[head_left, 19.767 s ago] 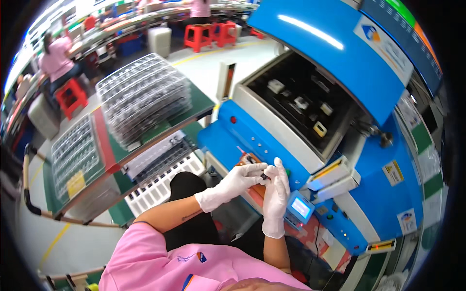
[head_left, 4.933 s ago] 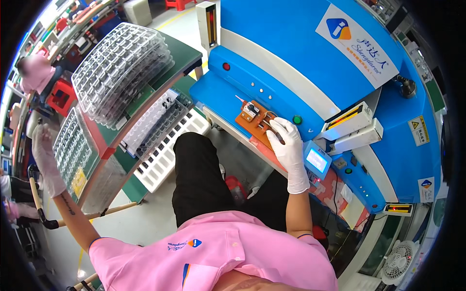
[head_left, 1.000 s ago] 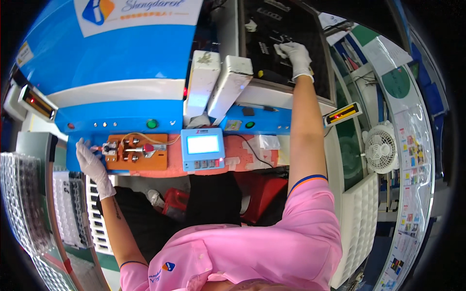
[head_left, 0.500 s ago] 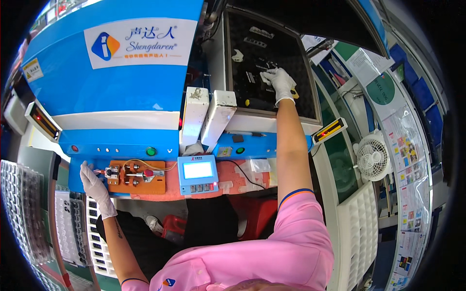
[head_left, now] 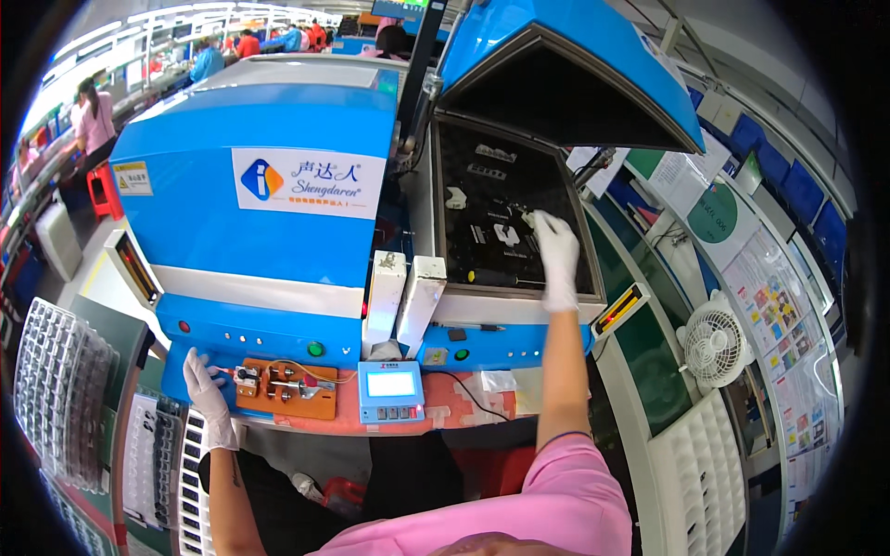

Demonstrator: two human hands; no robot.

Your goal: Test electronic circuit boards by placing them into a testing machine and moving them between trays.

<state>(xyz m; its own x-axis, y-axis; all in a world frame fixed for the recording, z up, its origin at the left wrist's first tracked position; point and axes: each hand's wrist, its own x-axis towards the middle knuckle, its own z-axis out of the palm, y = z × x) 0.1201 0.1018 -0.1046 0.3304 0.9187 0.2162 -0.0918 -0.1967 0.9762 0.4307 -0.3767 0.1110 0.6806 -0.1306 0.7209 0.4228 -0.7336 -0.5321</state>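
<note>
My gloved left hand (head_left: 209, 400) is open, fingers stretched upward, beside the left end of an orange clamp fixture (head_left: 320, 398) with metal parts. Its thumb side is close to the fixture's reddish handle tip; whether they touch I cannot tell. My gloved right hand (head_left: 559, 255) hovers inside an uncovered test box with a dark foam bed (head_left: 464, 246). It looks open, its fingertips pointing left beside small parts. A small white piece (head_left: 505, 234) lies just left of it. Another white piece (head_left: 454, 197) sits farther left. A screwdriver with a yellow-black handle (head_left: 484, 277) lies at the near side.
The raised blue lid (head_left: 575, 74) hangs over the box's far side. A closed blue box (head_left: 250, 241) stands left, two white posts (head_left: 383, 301) between them. A small screen unit (head_left: 391, 394) sits on the red mat. Clear trays (head_left: 60, 389) are stacked left; a white fan (head_left: 714, 343) stands right.
My right hand has let go of the white piece in the foam bed and drawn off to its right. My left hand stays by the fixture. The view has tilted up.
</note>
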